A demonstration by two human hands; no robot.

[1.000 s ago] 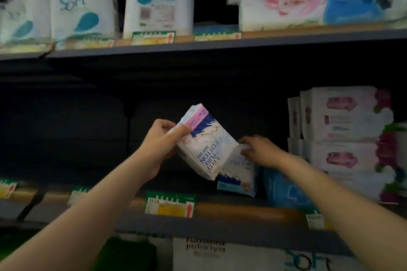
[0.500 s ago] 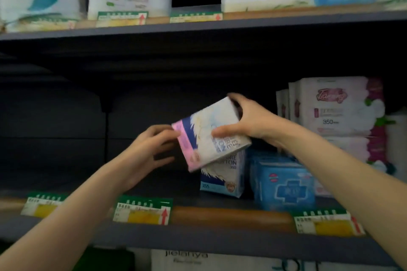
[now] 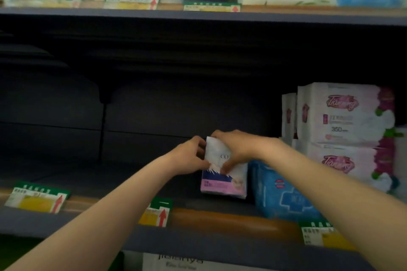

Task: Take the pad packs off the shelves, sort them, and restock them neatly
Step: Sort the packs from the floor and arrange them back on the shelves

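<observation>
On the middle shelf [image 3: 220,220], right of centre, a white pad pack [image 3: 222,174] with a navy and pink lower band stands upright. The left hand [image 3: 189,156] pinches its upper left edge, thumb and fingers curled on it; the right hand [image 3: 235,149] clasps its top from above, fingers wrapped over the front. Just right of it sits a blue pack [image 3: 282,193], and further right two white-and-pink packs [image 3: 343,134] are stacked. Price tags [image 3: 37,198] line the near shelf edge.
</observation>
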